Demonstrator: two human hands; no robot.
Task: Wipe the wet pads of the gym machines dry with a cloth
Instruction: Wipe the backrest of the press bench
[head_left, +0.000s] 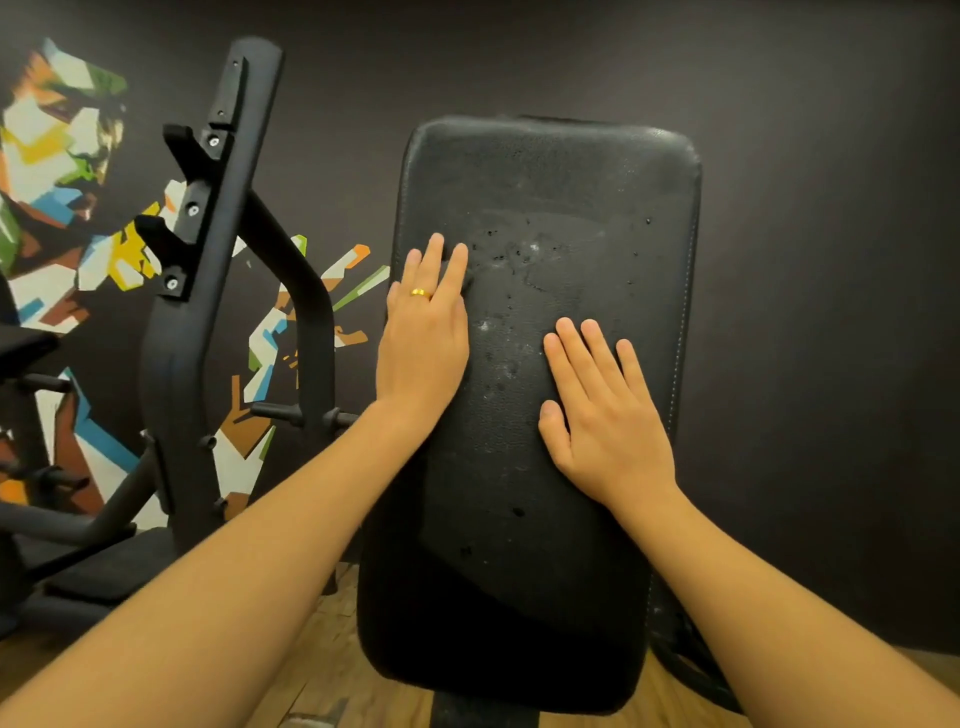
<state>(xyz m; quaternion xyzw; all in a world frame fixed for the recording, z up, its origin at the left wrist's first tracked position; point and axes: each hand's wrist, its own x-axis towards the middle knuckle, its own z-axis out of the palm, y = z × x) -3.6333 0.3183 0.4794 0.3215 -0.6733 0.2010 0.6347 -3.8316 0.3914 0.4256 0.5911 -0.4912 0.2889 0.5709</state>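
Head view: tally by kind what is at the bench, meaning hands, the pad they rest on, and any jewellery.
hands: 2, left hand and right hand, both flat with straight fingers
pad: 1, black, with droplets
ring: 1, gold, on the left hand
total: 4

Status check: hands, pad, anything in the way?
Both hands open, flat on pad: left hand at its left edge, right hand mid-pad. Pad wet, droplets showing. No cloth visible; nothing in the way.
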